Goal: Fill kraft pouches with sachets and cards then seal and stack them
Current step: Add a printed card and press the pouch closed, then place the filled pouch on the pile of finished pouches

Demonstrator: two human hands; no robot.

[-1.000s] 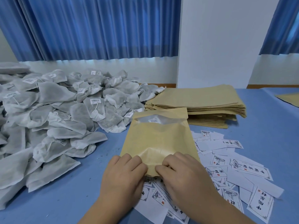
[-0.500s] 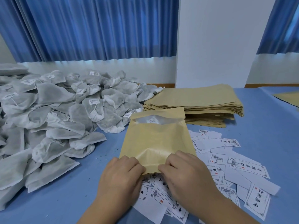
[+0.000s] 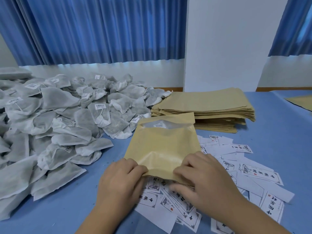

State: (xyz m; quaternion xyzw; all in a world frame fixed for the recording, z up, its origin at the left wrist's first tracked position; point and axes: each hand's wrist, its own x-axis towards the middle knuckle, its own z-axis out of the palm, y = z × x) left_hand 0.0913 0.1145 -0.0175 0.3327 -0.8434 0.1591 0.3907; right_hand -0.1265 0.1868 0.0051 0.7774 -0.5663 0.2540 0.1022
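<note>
A: Where is the kraft pouch [image 3: 162, 146]?

B: On the blue table [image 3: 278, 132], right in front of the person, between the heap of grey sachets [image 3: 59, 115] on the left and the scattered printed cards [image 3: 236, 162] on the right. Its near end lies over some of those cards.

A: Which way does it run?

B: Its long axis runs away from the person, leaning a little to the right at the far end. The open mouth is the far end, facing the stack of empty pouches [image 3: 207, 105] behind it. The bottom end is nearest the person.

A: Is anything inside?

B: A grey sachet with a white label [image 3: 158, 124] shows through the gaping mouth. Whether a card is inside cannot be told.

A: And the hands?

B: Both are clamped on the pouch's near end, side by side with a small gap between them. The left hand [image 3: 121, 179] curls its fingers over the near-left corner. The right hand [image 3: 207, 179] lays its fingers on top of the near-right part, with the thumb tucked below the edge. The paper buckles up between them.

A: What else is in view?

B: Another kraft sheet [image 3: 302, 100] lies at the table's far right edge. Blue curtains [image 3: 92, 29] hang behind, with a white pillar [image 3: 228, 39] between them.
</note>
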